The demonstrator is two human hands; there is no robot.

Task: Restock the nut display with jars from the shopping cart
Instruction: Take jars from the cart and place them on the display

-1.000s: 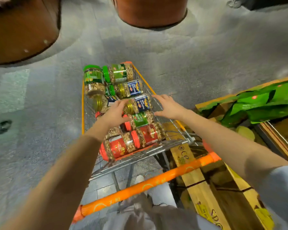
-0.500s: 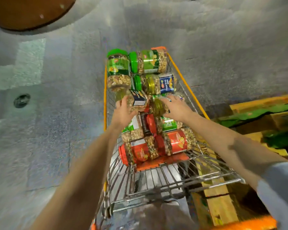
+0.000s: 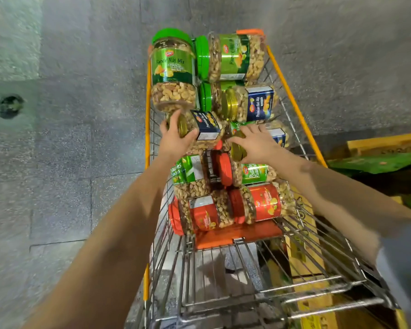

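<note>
A wire shopping cart (image 3: 301, 119) with orange rails holds several clear nut jars lying and standing. My left hand (image 3: 176, 138) grips a blue-label gold-lid jar (image 3: 207, 125) at its lid end. My right hand (image 3: 256, 143) curls over a second blue-label gold-lid jar (image 3: 279, 136), thumb under its lid. Beyond stand a green-lid Fancy Nut Mix jar (image 3: 173, 72), upright, and another (image 3: 233, 58) on its side, plus a third blue-label jar (image 3: 252, 104). Nearer me lie two green pistachio jars (image 3: 190, 174) and two red-lid jars (image 3: 259, 203).
Grey stone floor spreads to the left and ahead, with a round floor fitting (image 3: 9, 106). Wooden crates (image 3: 384, 146) and green sheeting (image 3: 377, 162) press against the cart's right side. The cart's near section is bare wire (image 3: 247, 281).
The view has tilted down and closed in on the cart. Both hands reached further in; the left now grips one blue-label jar and the right has settled onto another.
</note>
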